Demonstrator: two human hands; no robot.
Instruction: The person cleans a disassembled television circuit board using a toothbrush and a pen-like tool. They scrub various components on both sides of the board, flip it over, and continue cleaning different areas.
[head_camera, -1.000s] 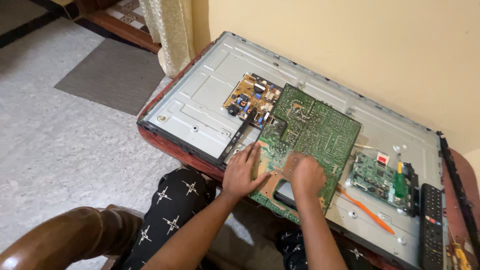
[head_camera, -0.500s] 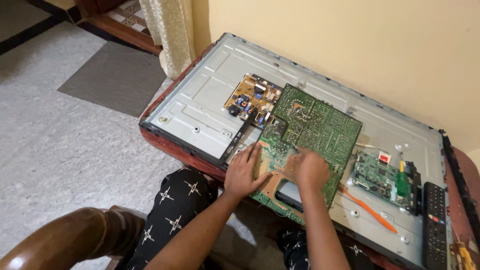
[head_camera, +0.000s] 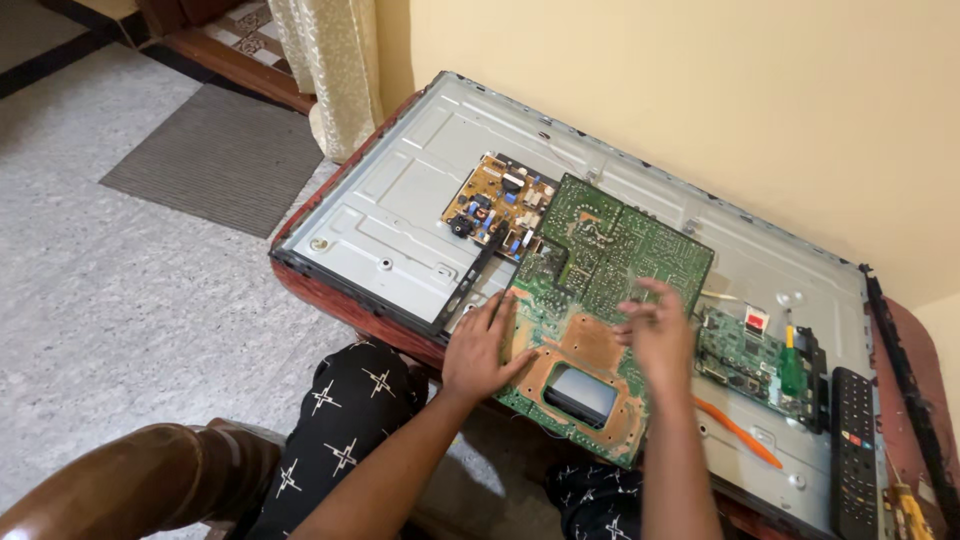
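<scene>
A person sat at a reddish wooden surface (head_camera: 345, 300) that carried a grey metal television back panel (head_camera: 390, 215) laid flat against a yellow wall. A large green circuit board (head_camera: 610, 300) lay on the panel's near middle, its front edge reaching out over the panel's rim toward the person. The left hand (head_camera: 480, 345) rested flat on the board's near left corner, fingers spread and closed around nothing. The right hand (head_camera: 660, 330) hovered over the board's right side, blurred, its fingers loosely open and empty. A smaller yellowish board (head_camera: 495, 205) sat just beyond the green one, and another small green board (head_camera: 755, 355) lay to its right. An orange prying tool (head_camera: 735, 430) and a black remote control (head_camera: 855, 440) lay near the right end.
</scene>
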